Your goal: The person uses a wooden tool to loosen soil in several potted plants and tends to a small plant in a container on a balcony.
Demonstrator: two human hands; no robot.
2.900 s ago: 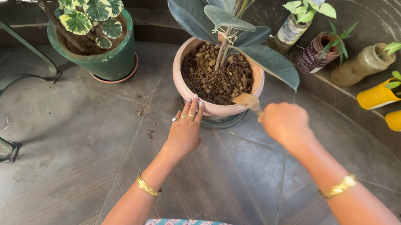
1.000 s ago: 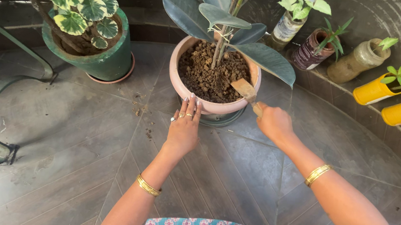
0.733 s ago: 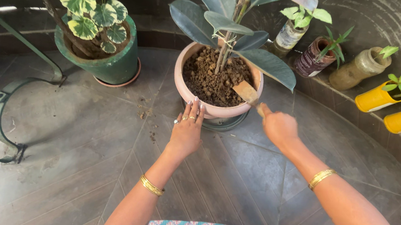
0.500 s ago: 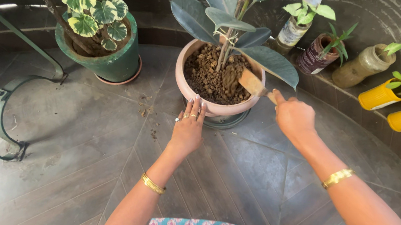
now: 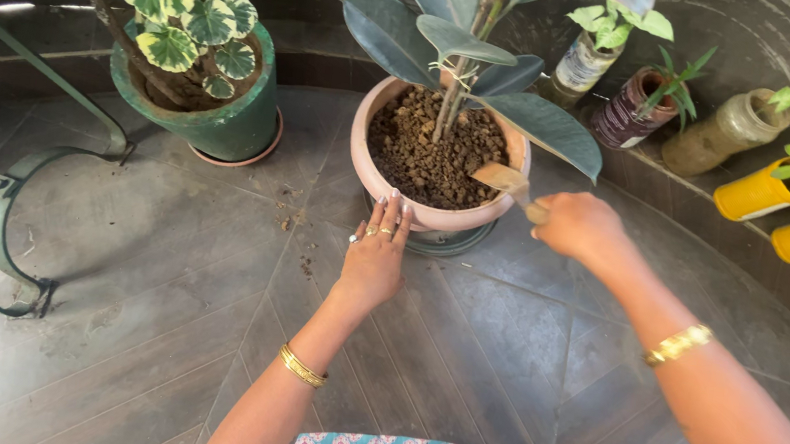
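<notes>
Our right hand (image 5: 581, 228) clenches a small flat-bladed trowel (image 5: 502, 177) by its handle — stiff, light. Our left hand (image 5: 374, 259), fingers released, steadies the heavy pink clay pot (image 5: 372, 182).

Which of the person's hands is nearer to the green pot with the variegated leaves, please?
Left. The left hand rests against the pink pot, right of the green pot; the right hand is farther right, holding a trowel.

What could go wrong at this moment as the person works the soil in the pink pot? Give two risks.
The trowel blade sits at the rim of the pink pot, so soil may spill onto the floor, where crumbs already lie. It works near the plant's stem; a deep dig might harm roots.
</notes>
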